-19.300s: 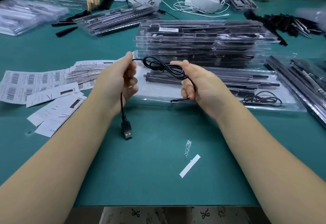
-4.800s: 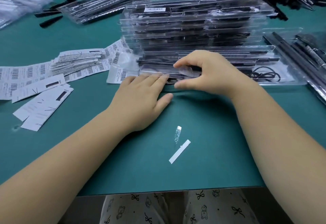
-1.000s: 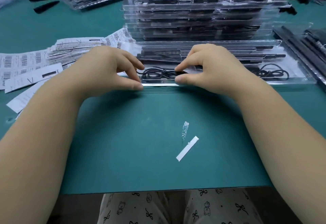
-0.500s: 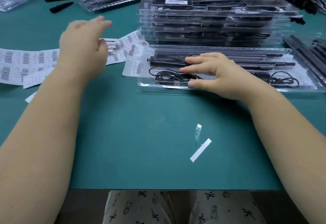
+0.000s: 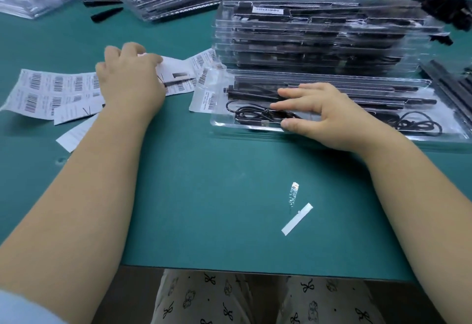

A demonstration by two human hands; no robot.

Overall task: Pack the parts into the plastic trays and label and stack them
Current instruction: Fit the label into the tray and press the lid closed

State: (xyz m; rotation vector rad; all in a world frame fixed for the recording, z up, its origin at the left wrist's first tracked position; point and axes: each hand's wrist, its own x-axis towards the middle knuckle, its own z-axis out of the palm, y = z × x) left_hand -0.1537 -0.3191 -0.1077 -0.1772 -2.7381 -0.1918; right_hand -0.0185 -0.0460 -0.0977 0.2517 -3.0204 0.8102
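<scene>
Reaching out at ten o'clock, the left hand [image 5: 129, 81] lies on the barcode labels [image 5: 55, 88]; its grip is hidden.
Half a second ago it hung above them; now it touches them. The right hand [image 5: 323, 115], fingers spread flat, presses the coiled cable [image 5: 255, 115] into the plastic tray [image 5: 319, 133] at one o'clock.

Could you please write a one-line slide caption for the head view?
Right hand steadies the packed tray while the left hand reaches the paper slips.

Right hand [image 5: 329, 116] rests flat on the tray [image 5: 255, 132] (cable inside); left hand [image 5: 130, 78] touches labels [image 5: 58, 86].
</scene>
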